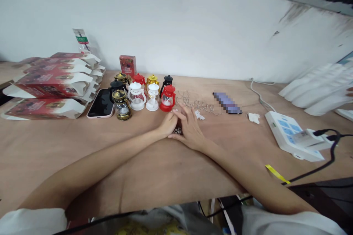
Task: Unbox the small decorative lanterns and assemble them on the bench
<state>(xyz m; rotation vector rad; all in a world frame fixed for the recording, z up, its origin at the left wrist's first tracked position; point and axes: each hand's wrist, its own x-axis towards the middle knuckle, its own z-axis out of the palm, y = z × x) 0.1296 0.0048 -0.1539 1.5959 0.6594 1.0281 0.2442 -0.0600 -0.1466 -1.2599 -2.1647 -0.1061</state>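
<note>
My left hand (167, 124) and my right hand (191, 129) meet at their fingertips on the table. Together they curve around a small heap of tiny dark and silvery parts (178, 131), too small to name. My right fingers are spread, with the thumb stretched toward my left wrist. The left fingers look extended, though the right hand partly covers them. Just beyond stand several miniature lanterns: a red one (167, 99), white ones (152, 97), and a black and gold one (122, 106). Thin wire pieces (197, 104) and white bits (199, 115) lie past my right hand.
Flattened red and white boxes (52, 84) are stacked at left, beside a phone (101, 103). One small red box (128, 65) stands by the wall. At right are another phone (226, 102), a power strip (292, 136) with cables, and white rolled sheets (317, 88).
</note>
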